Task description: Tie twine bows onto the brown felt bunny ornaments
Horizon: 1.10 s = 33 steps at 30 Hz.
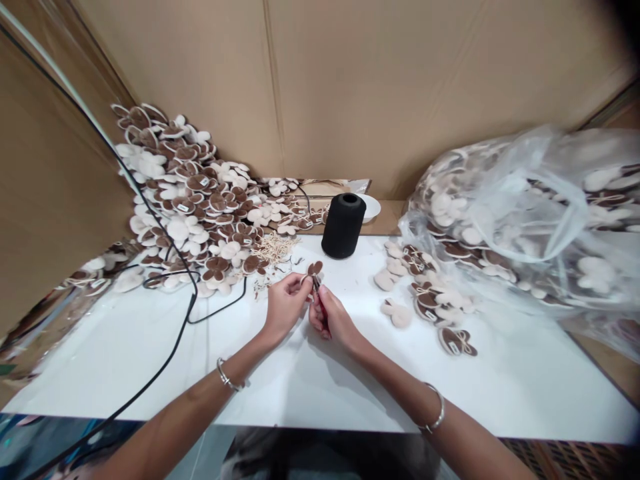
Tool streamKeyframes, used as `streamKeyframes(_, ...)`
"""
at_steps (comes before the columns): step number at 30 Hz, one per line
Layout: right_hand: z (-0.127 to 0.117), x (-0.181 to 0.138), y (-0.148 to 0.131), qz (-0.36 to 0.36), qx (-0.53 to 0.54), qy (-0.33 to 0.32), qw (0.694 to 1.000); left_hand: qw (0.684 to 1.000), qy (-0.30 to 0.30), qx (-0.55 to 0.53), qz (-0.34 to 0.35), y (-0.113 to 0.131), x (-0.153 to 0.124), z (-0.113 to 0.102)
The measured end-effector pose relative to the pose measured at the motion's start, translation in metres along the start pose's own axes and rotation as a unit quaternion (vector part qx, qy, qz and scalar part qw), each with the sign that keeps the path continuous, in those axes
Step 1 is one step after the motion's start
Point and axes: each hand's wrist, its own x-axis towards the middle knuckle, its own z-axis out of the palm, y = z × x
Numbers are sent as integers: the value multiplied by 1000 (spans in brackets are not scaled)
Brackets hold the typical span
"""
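Observation:
A small brown plush patch with rounded lobes [315,268] is pinched in the fingers of my left hand [286,303]. My right hand [334,319] is closed around a slim red-handled tool [321,301]. Its dark tip meets the lower part of the patch; the tool's exact kind is partly hidden by my fingers. Just left of my hands lies a small heap of beige cord bows [274,248], with dark scraps scattered around it. To the right are several finished-looking brown patches, one with a cord bow and white label [457,341], and pale patches lying face down [396,312].
A tall pile of brown and cream patches [185,200] leans in the left corner. A black thread cone [343,225] stands behind my hands, before a white bowl [370,208]. A clear plastic bag of patches [530,200] fills the right. A black cable [173,350] crosses the left table.

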Motion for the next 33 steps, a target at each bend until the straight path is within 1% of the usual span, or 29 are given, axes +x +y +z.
streamKeyframes(4, -4, 1, 3, -33, -39, 19, 999, 1000, -22, -1, -8, 4, 0, -1)
streamKeyframes(9, -9, 3, 5, -47, -61, 34, 996, 999, -21, 31, 36, 6, 7, -5)
streamKeyframes(13, -10, 4, 5, -50, -64, 31, 996, 998, -44, -2, 35, 2, 10, -7)
streamKeyframes(17, -9, 2, 2, -51, -74, 27, 996, 997, -37, -26, 60, -1, 10, -8)
streamKeyframes(21, -8, 1, -1, -50, -74, 25, 996, 994, -51, 28, 91, -2, 7, -10)
streamKeyframes(29, -6, 0, -3, -54, -66, 23, 996, 992, -41, 54, 107, 1, 3, -9)
streamKeyframes(33, -7, 0, -2, -42, -61, 33, 997, 995, -42, 30, 81, 2, 5, -7)
